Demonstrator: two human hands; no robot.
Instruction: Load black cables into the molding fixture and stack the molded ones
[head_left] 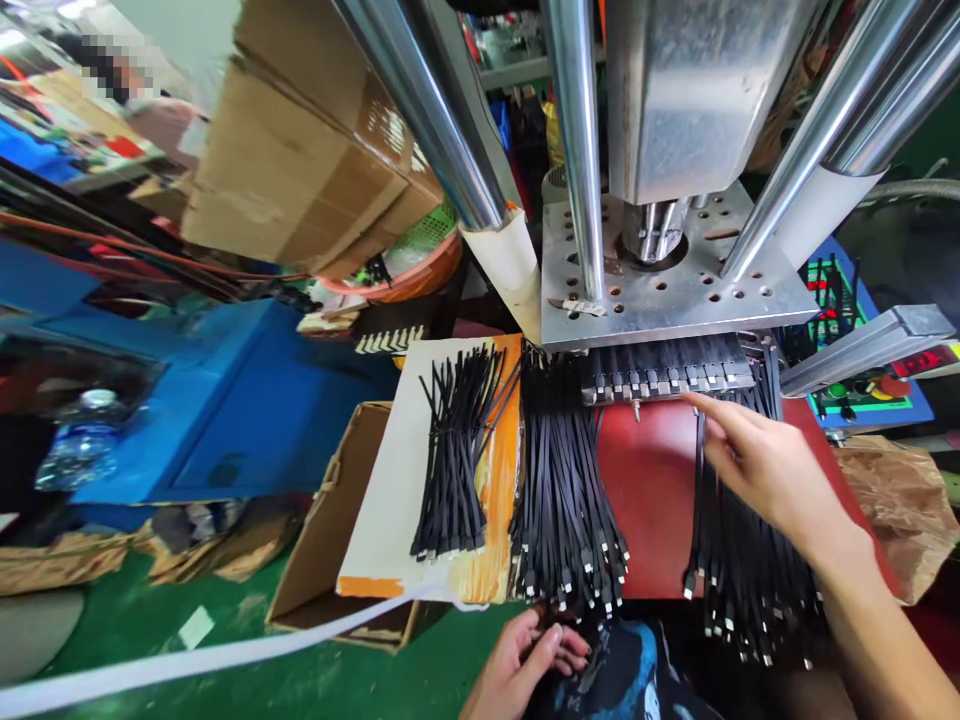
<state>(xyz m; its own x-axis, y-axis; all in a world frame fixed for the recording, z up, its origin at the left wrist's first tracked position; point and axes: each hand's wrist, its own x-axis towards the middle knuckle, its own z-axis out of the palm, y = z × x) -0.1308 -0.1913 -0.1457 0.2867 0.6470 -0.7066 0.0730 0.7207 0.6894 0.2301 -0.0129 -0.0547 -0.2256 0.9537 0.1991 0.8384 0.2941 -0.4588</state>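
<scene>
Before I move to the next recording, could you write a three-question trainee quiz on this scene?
1. What is nearest the right hand's extended fingertip: (a) bottle, (b) connector row, (c) carton?
2. True or false: the left hand rests on the metal plate.
3. Fill in: between the middle cable bundle and the right cable bundle shows a bare ____ surface.

Key: 1 b; 2 false, it is near the middle cable bundle's lower ends; 3 red.
</scene>
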